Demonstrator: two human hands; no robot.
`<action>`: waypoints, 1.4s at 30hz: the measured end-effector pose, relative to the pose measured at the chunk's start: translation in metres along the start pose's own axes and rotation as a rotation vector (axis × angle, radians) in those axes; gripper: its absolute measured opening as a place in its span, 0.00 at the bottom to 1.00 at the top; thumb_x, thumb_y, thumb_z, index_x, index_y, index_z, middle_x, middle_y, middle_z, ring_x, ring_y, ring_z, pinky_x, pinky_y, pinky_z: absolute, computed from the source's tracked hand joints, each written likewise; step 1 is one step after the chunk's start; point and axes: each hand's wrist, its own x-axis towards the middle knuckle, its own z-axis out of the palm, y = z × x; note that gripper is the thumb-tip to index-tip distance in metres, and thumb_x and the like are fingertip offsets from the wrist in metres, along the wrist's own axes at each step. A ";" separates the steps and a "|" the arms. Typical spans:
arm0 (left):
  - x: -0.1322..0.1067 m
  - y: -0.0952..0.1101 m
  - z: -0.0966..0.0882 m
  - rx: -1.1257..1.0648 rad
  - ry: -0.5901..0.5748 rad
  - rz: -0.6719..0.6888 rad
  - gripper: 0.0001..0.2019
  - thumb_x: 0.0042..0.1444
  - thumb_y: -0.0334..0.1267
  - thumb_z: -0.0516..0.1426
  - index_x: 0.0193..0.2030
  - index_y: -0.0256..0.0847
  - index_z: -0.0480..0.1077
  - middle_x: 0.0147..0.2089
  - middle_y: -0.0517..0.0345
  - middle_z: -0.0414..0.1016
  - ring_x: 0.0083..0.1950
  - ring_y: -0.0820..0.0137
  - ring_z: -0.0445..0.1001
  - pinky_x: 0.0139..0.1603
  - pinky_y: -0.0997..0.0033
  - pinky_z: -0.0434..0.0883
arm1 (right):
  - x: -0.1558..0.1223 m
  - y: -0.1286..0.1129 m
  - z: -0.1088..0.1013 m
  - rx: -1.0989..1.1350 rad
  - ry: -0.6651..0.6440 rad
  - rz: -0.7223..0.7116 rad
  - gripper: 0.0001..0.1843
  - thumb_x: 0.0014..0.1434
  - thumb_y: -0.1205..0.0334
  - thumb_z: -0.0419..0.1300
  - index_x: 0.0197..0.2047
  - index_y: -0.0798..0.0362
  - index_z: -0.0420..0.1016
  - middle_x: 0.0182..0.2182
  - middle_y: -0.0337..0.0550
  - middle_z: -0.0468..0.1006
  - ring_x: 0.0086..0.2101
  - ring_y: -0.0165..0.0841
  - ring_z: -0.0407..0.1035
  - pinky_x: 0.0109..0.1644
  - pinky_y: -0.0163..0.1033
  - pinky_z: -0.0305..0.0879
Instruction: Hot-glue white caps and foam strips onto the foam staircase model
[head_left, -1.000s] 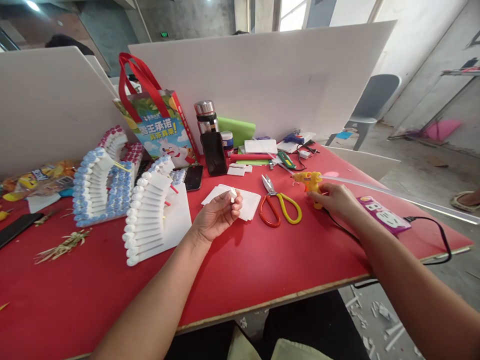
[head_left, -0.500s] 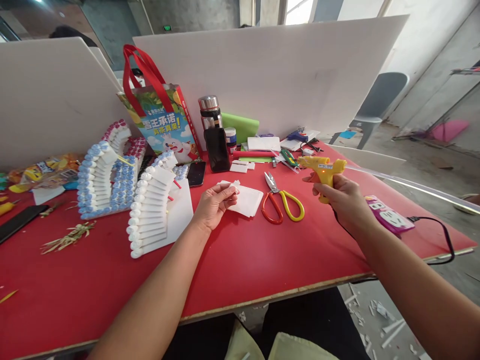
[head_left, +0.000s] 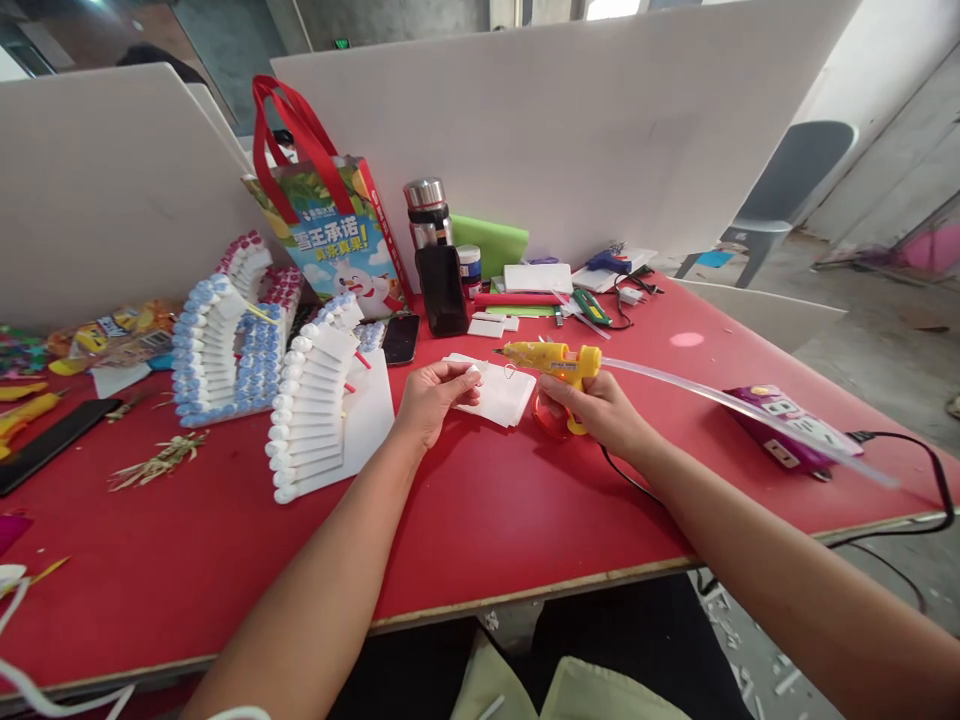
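Left fingers pinched on a small white piece, right fingers wrapped round a yellow glue gun

Nearest me runs the red tabletop, smooth and faintly glossy. Over it my left thumb and fingers press together, leaving only a bit of the white piece showing, probably to hold it steady. My right fingers curl round the glue gun's handle, which turns its nozzle toward that pinch; whether the trigger is pressed, I can't tell. A long, clear, bowed glue stick trails from its back. Between my hands lies a loose stack of thin white paper. Off to my left stands a fan of slim rods with puffy, cotton-like white tips. Farther back, a flat black phone stands before a steel thermos, apparently propped on it. Behind everything, a matte white board screens off the room.
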 end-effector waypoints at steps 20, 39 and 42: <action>-0.003 0.000 0.007 0.067 -0.028 0.047 0.19 0.44 0.44 0.73 0.39 0.34 0.81 0.33 0.54 0.79 0.29 0.73 0.74 0.34 0.70 0.75 | -0.002 0.012 0.002 -0.186 -0.041 0.011 0.26 0.63 0.39 0.60 0.27 0.51 0.63 0.21 0.35 0.62 0.22 0.27 0.53 0.26 0.38 0.50; -0.004 0.005 0.009 -0.020 -0.034 -0.037 0.18 0.42 0.41 0.74 0.37 0.32 0.81 0.33 0.53 0.79 0.29 0.74 0.75 0.34 0.70 0.75 | -0.003 0.010 0.001 -0.242 -0.020 -0.008 0.25 0.63 0.38 0.59 0.28 0.51 0.64 0.21 0.35 0.58 0.23 0.28 0.50 0.27 0.38 0.48; -0.004 0.005 0.010 -0.019 -0.041 -0.045 0.17 0.41 0.41 0.74 0.36 0.32 0.81 0.33 0.53 0.79 0.29 0.74 0.74 0.34 0.70 0.75 | -0.002 0.009 0.001 -0.251 -0.007 0.003 0.24 0.62 0.38 0.60 0.29 0.51 0.65 0.21 0.34 0.57 0.23 0.28 0.50 0.26 0.38 0.48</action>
